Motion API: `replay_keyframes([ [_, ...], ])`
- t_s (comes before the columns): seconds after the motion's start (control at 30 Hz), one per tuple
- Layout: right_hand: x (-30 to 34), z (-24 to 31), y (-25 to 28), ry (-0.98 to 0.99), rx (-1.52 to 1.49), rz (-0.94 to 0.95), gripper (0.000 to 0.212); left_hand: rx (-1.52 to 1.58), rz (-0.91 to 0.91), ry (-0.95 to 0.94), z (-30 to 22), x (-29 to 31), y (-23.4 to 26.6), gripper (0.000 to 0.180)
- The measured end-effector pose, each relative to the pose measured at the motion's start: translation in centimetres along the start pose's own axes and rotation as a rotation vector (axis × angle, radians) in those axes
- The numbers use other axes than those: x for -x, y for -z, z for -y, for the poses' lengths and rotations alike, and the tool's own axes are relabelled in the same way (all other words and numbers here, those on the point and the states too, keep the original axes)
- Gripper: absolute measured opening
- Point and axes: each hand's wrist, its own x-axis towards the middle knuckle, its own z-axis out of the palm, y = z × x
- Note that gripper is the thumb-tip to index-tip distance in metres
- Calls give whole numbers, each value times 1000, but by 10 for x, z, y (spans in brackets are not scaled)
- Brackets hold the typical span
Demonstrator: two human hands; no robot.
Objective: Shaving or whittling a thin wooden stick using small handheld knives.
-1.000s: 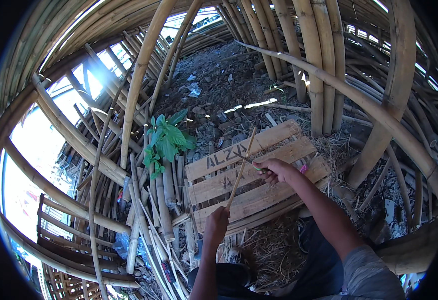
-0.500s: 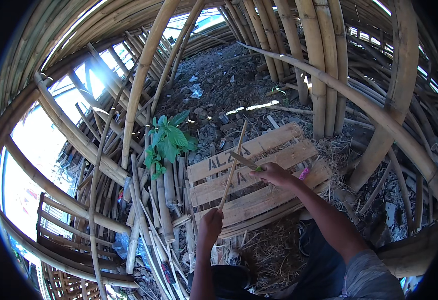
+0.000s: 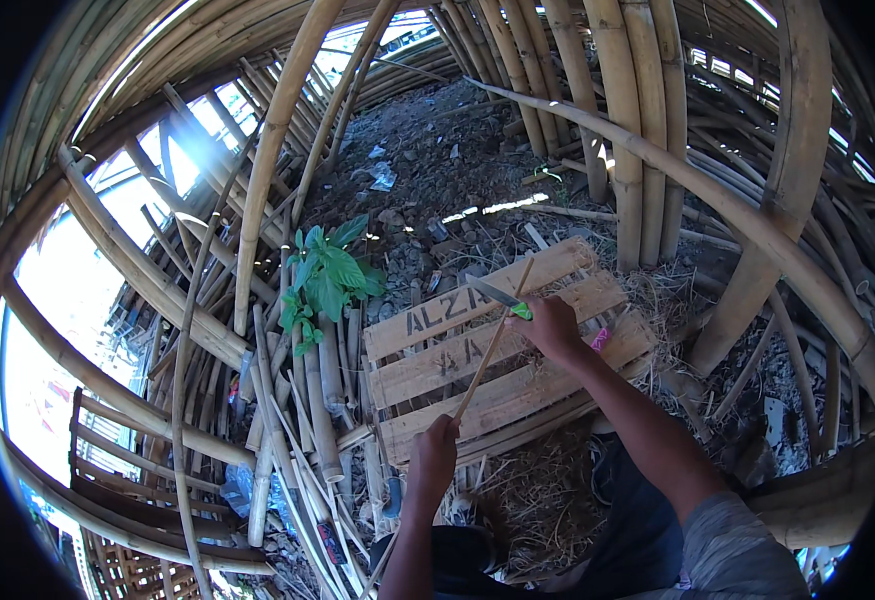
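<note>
Leafy green plant (image 3: 330, 280), bamboo poles (image 3: 619, 140) — several upright, plastic (image 3: 383, 178) on dark soil (image 3: 423, 150)

The stick (image 3: 489, 350) runs forward from the left hand (image 3: 433, 455), above the crate (image 3: 543, 397). The knife (image 3: 498, 294) juts leftward from the right hand (image 3: 550, 330), across the stick. Left of both grips stands the plant (image 3: 330, 277), beyond them lies soil (image 3: 428, 150), rightward leans a pole (image 3: 750, 290).
</note>
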Motion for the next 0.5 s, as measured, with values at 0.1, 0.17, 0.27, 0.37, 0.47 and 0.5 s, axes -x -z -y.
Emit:
replay_keyframes([
  [0.1, 1, 1, -3, -44, 28, 39, 35, -9, -20, -12, -2, 1, -1, 22],
  [0.17, 3, 0, -6, -65, 31, 91, 33, -72, -17, -28, 2, 1, -4, 22],
  [0.27, 4, -2, -4, 20, 153, 67, 29, -74, 5, -27, 1, 0, -2, 22],
  [0.37, -4, -3, 3, -33, 151, 96, 27, 25, 13, -62, 1, -2, -1, 21],
  [0.47, -6, -3, 0, -98, 166, 45, 25, -10, -17, -69, -3, -3, -7, 20],
  [0.5, -7, -6, -6, -110, 195, 16, 26, -10, -18, -71, -4, -4, -11, 20],
])
